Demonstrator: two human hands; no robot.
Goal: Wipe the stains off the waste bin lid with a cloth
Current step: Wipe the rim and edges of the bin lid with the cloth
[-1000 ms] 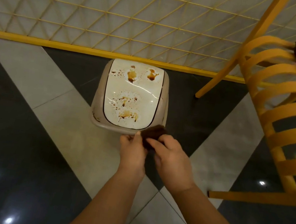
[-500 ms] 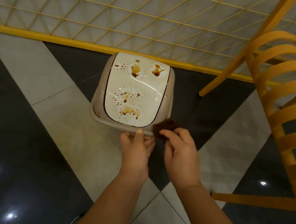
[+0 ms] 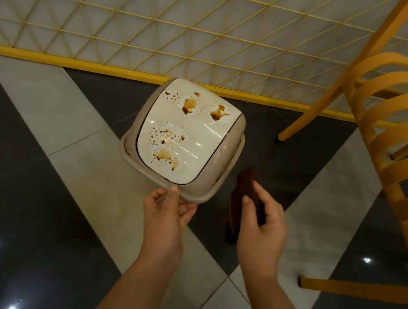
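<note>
Lid tilts rightward, left hand gripping its rim, right hand clutching cloth.

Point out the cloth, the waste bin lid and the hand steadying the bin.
cloth [image 3: 244, 187]: head view, on its dark upper fold.
waste bin lid [image 3: 200, 137]: head view, on its clean white middle.
left hand [image 3: 166, 211]: head view, on its back.

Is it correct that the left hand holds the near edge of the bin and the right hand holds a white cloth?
Not quite. In the head view the cloth in the right hand is dark brown, not white. The left hand does hold the near edge of the bin.
</note>
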